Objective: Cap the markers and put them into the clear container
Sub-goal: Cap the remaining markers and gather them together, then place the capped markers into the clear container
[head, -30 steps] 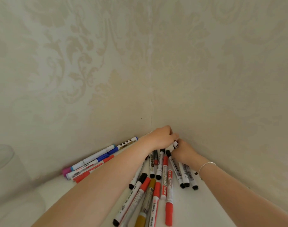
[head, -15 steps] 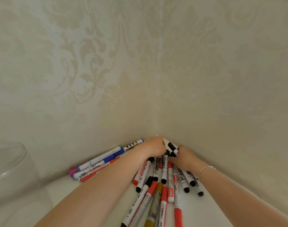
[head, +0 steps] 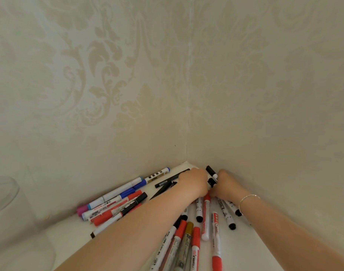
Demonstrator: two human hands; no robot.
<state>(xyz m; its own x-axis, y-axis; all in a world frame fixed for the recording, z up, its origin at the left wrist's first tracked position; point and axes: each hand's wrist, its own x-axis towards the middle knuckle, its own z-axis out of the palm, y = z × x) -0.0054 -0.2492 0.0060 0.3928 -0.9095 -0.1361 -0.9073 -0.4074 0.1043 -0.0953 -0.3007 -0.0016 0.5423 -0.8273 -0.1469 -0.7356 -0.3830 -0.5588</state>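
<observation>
Two bare forearms reach from the lower edge toward the corner of a white tabletop (head: pixel 116 249) set against damask wallpaper (head: pixel 108 85). Landmark: the wall corner. Nearest the viewer, well short of the corner, lies a fan of capped markers: a red-capped marker (head: pixel 216 249), a gold-capped marker (head: pixel 185 243) and further red- and black-capped whiteboard markers (head: pixel 206 218). At the far left edge, well away from the corner, stands the clear container (head: pixel 8 222), only partly in view; no marker shows inside it. Along the left wall, leading toward the corner, lies a row of markers (head: pixel 116 200) with pink, blue, red and black ends, and beyond it a blue-tipped marker (head: pixel 157 175). Thin black pens (head: pixel 165 184) lie just beside the left hand (head: pixel 194 183). The right wrist carries a thin silver bracelet (head: pixel 247 198). Both hands meet just before the corner, fingers curled downward. The right hand (head: pixel 226 185) closes around a black-capped white marker (head: pixel 212 173) that juts toward the corner. The left hand is curled shut against it; what it grips cannot be told.
</observation>
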